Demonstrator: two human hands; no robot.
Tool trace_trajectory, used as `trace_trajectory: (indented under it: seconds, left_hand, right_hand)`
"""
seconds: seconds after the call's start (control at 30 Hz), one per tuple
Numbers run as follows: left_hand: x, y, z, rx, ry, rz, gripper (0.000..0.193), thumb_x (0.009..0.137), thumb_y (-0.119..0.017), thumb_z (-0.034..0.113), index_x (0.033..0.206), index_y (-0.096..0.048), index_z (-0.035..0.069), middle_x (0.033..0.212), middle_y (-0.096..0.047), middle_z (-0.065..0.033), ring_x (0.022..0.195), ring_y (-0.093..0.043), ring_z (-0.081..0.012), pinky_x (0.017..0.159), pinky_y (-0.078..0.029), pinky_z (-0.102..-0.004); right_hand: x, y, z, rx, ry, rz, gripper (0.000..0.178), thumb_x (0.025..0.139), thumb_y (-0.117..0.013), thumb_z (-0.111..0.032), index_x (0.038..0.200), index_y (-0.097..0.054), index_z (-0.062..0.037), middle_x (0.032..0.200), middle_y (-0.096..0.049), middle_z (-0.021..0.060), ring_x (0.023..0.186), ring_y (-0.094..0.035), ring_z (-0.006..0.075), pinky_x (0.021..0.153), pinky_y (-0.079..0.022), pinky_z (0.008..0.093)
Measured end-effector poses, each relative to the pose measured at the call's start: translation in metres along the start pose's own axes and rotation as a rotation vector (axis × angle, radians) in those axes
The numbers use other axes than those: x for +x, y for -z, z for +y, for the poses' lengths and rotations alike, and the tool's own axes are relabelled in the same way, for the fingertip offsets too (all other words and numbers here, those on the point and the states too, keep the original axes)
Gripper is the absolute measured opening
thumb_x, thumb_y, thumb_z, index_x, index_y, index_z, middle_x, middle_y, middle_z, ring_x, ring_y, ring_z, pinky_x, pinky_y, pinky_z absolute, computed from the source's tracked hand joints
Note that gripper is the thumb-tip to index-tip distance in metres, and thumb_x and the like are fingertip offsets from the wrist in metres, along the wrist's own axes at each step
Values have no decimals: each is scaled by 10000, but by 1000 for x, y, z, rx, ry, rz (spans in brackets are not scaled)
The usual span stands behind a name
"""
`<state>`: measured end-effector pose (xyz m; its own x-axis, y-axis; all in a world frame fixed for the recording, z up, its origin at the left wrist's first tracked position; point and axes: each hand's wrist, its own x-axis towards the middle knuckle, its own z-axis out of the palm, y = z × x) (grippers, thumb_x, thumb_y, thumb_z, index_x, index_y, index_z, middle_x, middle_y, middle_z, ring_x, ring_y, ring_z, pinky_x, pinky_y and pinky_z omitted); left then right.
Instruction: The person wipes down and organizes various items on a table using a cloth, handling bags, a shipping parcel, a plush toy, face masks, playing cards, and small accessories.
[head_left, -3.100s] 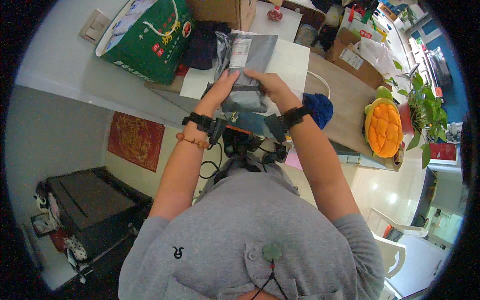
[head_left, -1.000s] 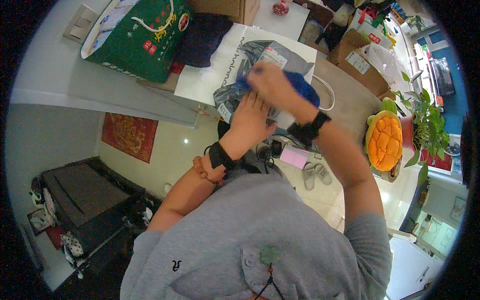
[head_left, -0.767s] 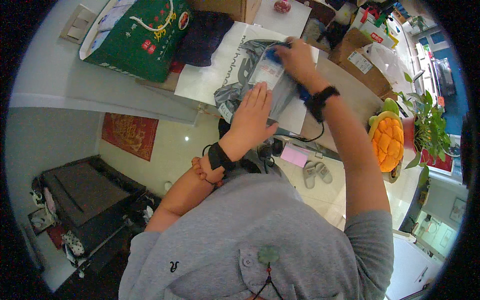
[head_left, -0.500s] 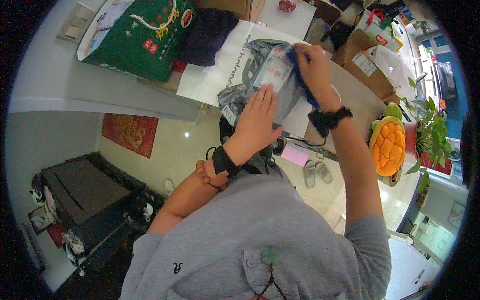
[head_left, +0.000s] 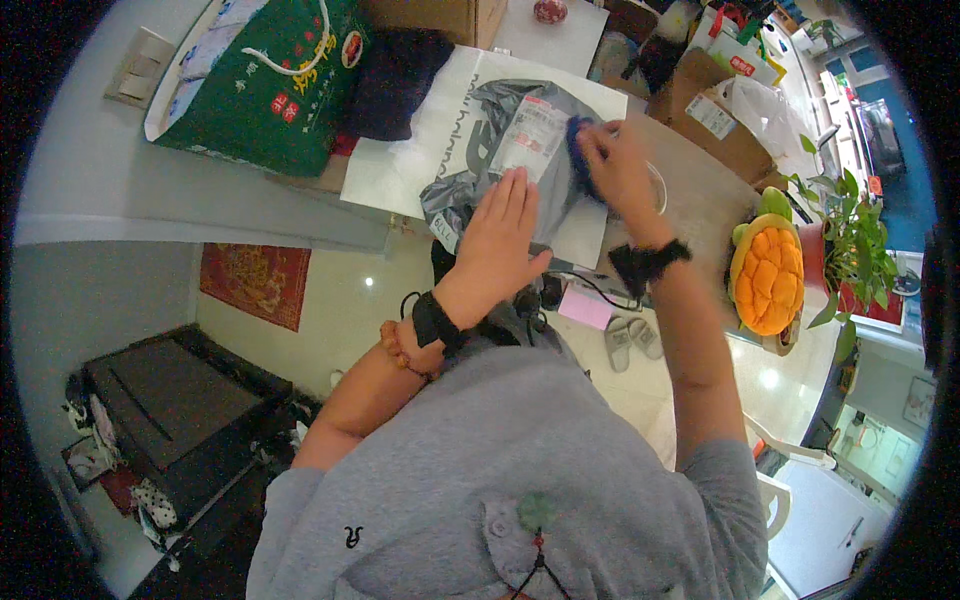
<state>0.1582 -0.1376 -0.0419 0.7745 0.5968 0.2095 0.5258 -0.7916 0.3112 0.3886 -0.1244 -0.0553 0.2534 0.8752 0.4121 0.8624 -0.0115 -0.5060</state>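
Observation:
A grey plastic mailing bag (head_left: 565,205) with a white shipping label (head_left: 530,140) lies on a flat white printed paper bag (head_left: 385,170) on the table before me. My left hand (head_left: 495,230) rests on the mailing bag with its fingers stretched out, fingertips at the label's near edge. At the bag's right side, my right hand (head_left: 620,175) has its fingers closed around a bunched dark blue cloth (head_left: 580,150). The cloth touches the bag just right of the label. Part of it is hidden behind the fingers.
A green gift bag (head_left: 260,110) and dark folded fabric (head_left: 400,85) stand at the left. A cardboard box (head_left: 720,115) is at the back right. An orange plush cushion (head_left: 770,275) and a potted plant (head_left: 845,240) sit at the right. Slippers (head_left: 630,340) lie on the floor below.
My right hand has drawn back toward me with the blue cloth, which now looks more bunched. My left hand stays flat on the mailing bag. The whole view has shifted slightly.

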Motion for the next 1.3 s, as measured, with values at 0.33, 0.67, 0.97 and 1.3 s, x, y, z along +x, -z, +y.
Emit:
trace_trajectory:
  seconds: [0.33,0.67,0.97,1.3]
  left_hand:
    - [0,7,8,81,-103,-95,770,778,-658,450,1335,-465,-45,1454,-364,-224,1406,-264,-325,1152,-186,-507]
    - [-7,10,9,78,-191,-87,724,792,-664,371,1382,-435,20,1469,-391,-116,1407,-281,-244,1138,-154,-582]
    - [-10,9,5,32,-146,-133,730,821,-650,376,1416,-392,42,1512,-337,-109,1417,-268,-250,1148,-128,-561]
    - [-8,6,6,58,-126,-124,748,803,-662,395,1417,-399,59,1527,-317,-84,1428,-248,-227,1148,-133,-559]
  right_hand:
    - [-46,-2,-47,-16,-23,-27,189,826,-670,-191,1009,-719,-189,877,-574,93,772,-604,290,629,-503,380]
    - [0,0,-36,164,-110,214,207,868,-644,-152,1061,-698,-100,991,-591,197,859,-599,364,745,-501,420]
    - [36,-29,-38,-7,486,-241,262,809,-693,-172,1063,-728,-224,1102,-575,132,964,-593,315,821,-497,397]
    - [95,-55,28,-170,79,-145,258,857,-604,-271,1052,-720,-150,1012,-599,193,943,-608,376,824,-520,438]
